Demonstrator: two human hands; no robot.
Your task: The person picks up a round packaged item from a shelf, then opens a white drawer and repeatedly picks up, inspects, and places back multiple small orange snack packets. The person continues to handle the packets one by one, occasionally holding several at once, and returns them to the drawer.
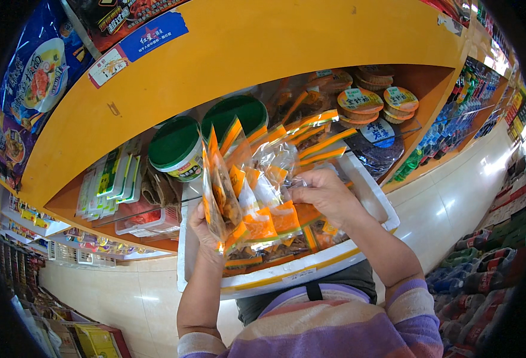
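Clear food packets with orange edges stand fanned out over a white foam box (381,201). My left hand (202,226) grips the left end of the fan, its fingers partly hidden behind a packet of brown food (231,208). At the right, my right hand (323,192) pinches the clear film of a packet (274,154) between thumb and fingers. Two packets with orange lower panels (260,223) face me in the middle. More packets of dark food (285,250) lie in the box below.
Behind the box, a yellow shelf unit (272,40) holds green-lidded tubs (175,143), stacked round tubs (360,102), a dark bagged product (377,143) and green-white packs (115,174). A pink-white basket (149,221) sits left. Bottles (478,286) crowd the lower right.
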